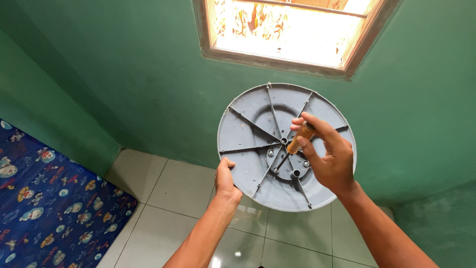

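Left hand (225, 179) clamped on lower-left rim of grey disc (248, 134), holding it upright, ribbed side out, steady. Right hand (329, 159) pinching amber screwdriver (299, 141), tip below the fingertips at a hub screw, angled for turning.

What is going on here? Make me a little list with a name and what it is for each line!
Left hand: grips the lower left rim of the round grey ribbed plastic disc, holding it up on edge.
Right hand: holds an orange-handled screwdriver, tip at the disc's hub.
Behind: green wall, bright window.
Below: white tiled floor, blue cartoon-print cloth.
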